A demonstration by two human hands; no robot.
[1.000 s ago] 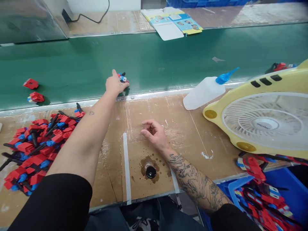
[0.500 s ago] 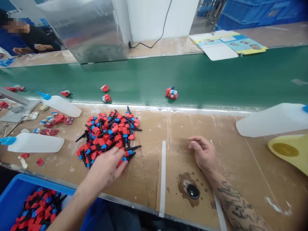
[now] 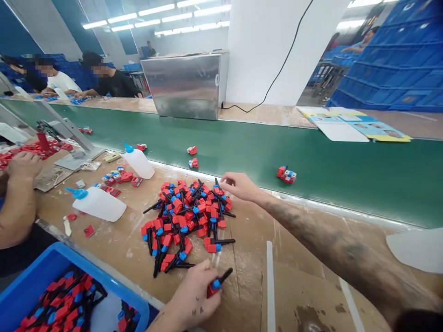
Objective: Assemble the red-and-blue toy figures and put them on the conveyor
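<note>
My left hand (image 3: 197, 295) is closed on a small red, blue and black toy part (image 3: 215, 287) in front of the pile, its black rod pointing up and right. My right hand (image 3: 238, 185) reaches across to the far right edge of the pile (image 3: 187, 212) of similar toy parts. Its thumb and index finger are slightly apart beside an upright black rod (image 3: 217, 182); whether they touch it I cannot tell. A blue bin (image 3: 134, 295) at the lower left holds more of these parts.
Behind the pile runs a green conveyor belt (image 3: 242, 147) carrying a red, white and blue assembly (image 3: 286, 174) and smaller pieces. White bottles (image 3: 100, 203) with blue nozzles lie to the left. A co-worker's arm (image 3: 20, 198) is at the far left. White tape (image 3: 270, 281) marks the table.
The view has swung up and left. My right hand has moved from the bare table to the pile's far edge. My left hand has drawn a toy part off the pile's near side.
</note>
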